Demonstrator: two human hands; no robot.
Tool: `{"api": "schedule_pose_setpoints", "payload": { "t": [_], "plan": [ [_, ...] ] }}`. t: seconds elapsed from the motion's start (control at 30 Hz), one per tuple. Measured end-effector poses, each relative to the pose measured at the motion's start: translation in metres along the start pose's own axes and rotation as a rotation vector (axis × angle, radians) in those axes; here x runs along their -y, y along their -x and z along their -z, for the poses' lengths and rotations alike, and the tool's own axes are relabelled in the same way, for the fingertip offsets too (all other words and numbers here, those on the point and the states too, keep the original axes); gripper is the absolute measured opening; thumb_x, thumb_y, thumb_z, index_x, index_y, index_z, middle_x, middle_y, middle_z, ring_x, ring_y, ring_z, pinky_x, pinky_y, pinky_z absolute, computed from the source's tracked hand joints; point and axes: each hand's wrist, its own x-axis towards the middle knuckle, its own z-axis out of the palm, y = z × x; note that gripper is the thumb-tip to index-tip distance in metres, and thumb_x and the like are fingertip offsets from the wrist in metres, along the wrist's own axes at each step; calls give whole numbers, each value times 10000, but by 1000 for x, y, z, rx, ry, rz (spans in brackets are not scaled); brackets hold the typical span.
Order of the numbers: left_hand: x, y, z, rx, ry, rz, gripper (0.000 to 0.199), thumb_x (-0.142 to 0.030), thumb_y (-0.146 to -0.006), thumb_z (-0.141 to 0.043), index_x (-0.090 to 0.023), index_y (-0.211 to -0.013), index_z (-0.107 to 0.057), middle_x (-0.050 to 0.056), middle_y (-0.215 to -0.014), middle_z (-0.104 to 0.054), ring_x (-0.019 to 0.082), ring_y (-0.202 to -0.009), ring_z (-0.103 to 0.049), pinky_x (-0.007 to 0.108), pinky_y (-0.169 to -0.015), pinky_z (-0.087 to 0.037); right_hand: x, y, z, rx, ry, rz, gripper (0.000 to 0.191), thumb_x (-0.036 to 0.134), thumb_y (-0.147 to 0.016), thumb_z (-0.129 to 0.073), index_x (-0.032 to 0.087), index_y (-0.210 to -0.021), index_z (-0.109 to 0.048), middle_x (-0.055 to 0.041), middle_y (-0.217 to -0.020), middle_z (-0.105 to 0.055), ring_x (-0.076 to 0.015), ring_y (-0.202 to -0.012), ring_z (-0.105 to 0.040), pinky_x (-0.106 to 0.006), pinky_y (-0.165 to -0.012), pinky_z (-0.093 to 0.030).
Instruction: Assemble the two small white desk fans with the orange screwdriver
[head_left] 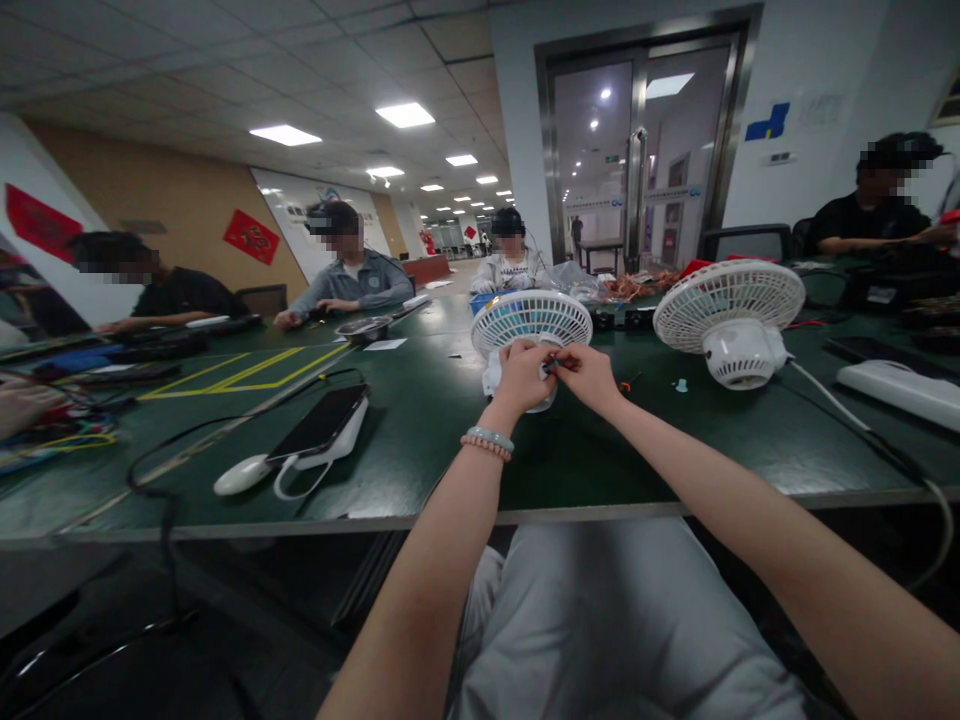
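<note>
A white fan (532, 318) with a round slatted grille stands on the green table, straight ahead of me. Behind its grille, at the motor housing, my left hand (523, 372) has its fingers closed, with a bracelet at the wrist. My right hand (589, 374) meets it from the right, its fingertips pinched together near a small dark piece. What exactly the fingers hold is too small to make out. The hands hide much of the fan's housing. To the right stands a second white fan (739, 318), its cable running toward the table's front edge.
A phone (321, 425) on a white stand and a white mouse (242, 475) lie left on the table (420, 440). A white power strip (900, 390) is at the right. Near my right hand lie a screwdriver and a small pale-blue piece (681, 385). Several people sit around.
</note>
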Motion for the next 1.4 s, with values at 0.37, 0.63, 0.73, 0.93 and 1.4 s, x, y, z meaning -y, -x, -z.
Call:
{"api": "schedule_pose_setpoints", "payload": {
  "t": [0.37,0.63,0.73,0.93,1.4],
  "plan": [
    [3,-1,-3,-17,5,17,352,-253,-670,-550,-265,-1019,-595,21,-934,-625,225,-1002,-448,403,-886,-251,3,1,2,8,8,11,105,201,-676,-554,171,-736,-635,-19,-729,-642,-134,-668,-581,-249,-657,-458],
    [6,-1,-3,-46,41,24,340,-237,-655,-570,-252,-993,-605,8,-894,-642,215,-973,-468,397,-875,-262,7,1,7,43,80,61,168,192,-707,-546,177,-843,-644,-40,-826,-610,-128,-717,-565,-235,-677,-458],
    [8,-1,-2,-64,48,24,302,-243,-663,-573,-259,-962,-618,-4,-863,-652,209,-944,-478,398,-871,-265,6,1,8,74,97,77,209,219,-744,-518,165,-908,-635,-53,-869,-608,-120,-722,-561,-226,-689,-451],
    [10,1,1,-59,49,13,252,-245,-679,-575,-276,-920,-642,-13,-883,-658,203,-961,-472,398,-885,-270,-5,1,12,355,415,-14,209,248,-748,-495,171,-877,-640,-58,-808,-631,-158,-760,-570,-252,-706,-424],
    [7,2,5,-40,44,38,233,-260,-686,-581,-280,-909,-647,-14,-891,-662,209,-973,-470,416,-903,-277,-14,4,18,653,526,-120,175,88,-597,-600,212,-697,-672,-40,-754,-647,-160,-723,-602,-238,-629,-433]
  ]
}}
